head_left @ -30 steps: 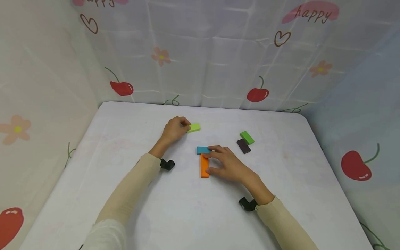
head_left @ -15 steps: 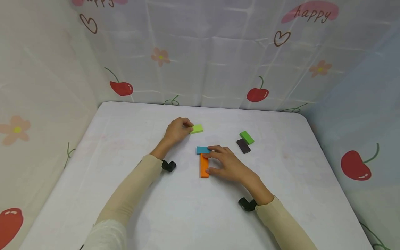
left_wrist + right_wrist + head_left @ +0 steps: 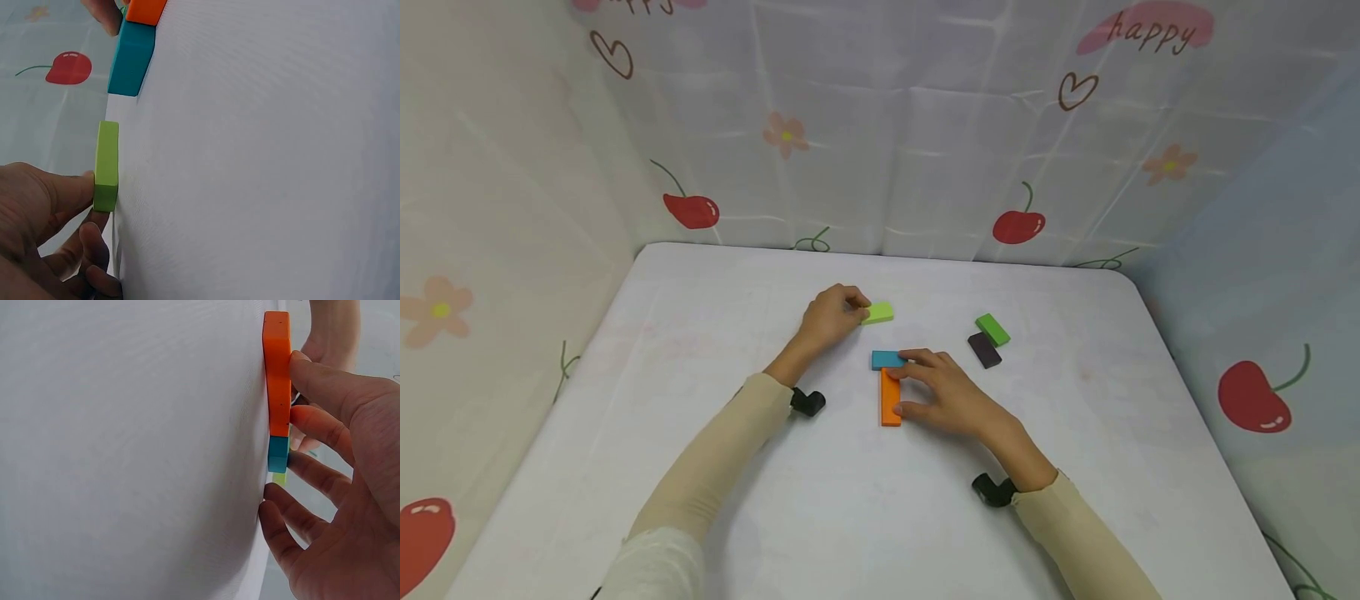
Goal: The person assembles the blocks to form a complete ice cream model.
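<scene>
My left hand (image 3: 835,315) pinches a lime-green block (image 3: 878,313) between thumb and fingers, at the far middle of the table. In the left wrist view that block (image 3: 106,164) lies level, close over the white surface, in line with the blue block (image 3: 132,57). My right hand (image 3: 951,394) rests its thumb and index fingertips on the orange block (image 3: 891,400), another fingertip on the blue block (image 3: 886,360). Orange and blue meet end to side, forming a T shape. From the right wrist the orange block (image 3: 277,375) shows nearest, its far end against blue.
A dark brown block (image 3: 985,351) and a green block (image 3: 993,330) lie touching, slanted, right of the right hand. The white table (image 3: 1075,375) has its rounded far edge against a printed curtain (image 3: 895,150) with cherries, flowers and hearts. Black wrist cameras sit on both wrists.
My left hand has slid the lime-green block a little to the right and toward me, nearer the blue block. The right hand and the blocks under it have stayed put.
</scene>
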### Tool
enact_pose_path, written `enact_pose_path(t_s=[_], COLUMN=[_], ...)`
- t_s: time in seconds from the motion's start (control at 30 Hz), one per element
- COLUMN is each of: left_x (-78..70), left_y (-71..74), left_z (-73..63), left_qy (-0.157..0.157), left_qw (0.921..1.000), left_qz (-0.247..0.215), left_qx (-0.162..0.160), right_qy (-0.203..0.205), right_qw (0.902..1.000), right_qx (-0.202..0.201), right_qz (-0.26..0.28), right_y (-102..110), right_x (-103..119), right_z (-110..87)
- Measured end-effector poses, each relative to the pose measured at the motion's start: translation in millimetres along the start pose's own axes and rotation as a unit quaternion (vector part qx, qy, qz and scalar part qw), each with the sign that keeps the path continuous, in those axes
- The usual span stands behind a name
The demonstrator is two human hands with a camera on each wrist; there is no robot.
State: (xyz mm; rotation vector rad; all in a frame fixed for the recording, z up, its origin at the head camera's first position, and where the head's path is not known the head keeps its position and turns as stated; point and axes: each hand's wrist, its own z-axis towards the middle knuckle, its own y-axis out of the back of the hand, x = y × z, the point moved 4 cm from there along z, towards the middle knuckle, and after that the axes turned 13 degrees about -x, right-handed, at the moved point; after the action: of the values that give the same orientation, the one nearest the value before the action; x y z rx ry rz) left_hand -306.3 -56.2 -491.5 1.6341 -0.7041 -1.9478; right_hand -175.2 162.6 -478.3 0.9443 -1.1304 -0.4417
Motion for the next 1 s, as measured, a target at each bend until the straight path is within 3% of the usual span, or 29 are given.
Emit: enact_pose_path(t_s=[1.0], left_x=[-7.6], left_y=[-7.6], left_z=[-15.6], left_qy=[-0.022], left_qw=[0.9996], left_qz=[0.006], left_qx=[0.019], right_qy=[-0.003], right_qw=[1.0000], right_qx=[-0.001], right_qz=[0.006], right_y=[1], right_x=[3], right_z=[-1.0])
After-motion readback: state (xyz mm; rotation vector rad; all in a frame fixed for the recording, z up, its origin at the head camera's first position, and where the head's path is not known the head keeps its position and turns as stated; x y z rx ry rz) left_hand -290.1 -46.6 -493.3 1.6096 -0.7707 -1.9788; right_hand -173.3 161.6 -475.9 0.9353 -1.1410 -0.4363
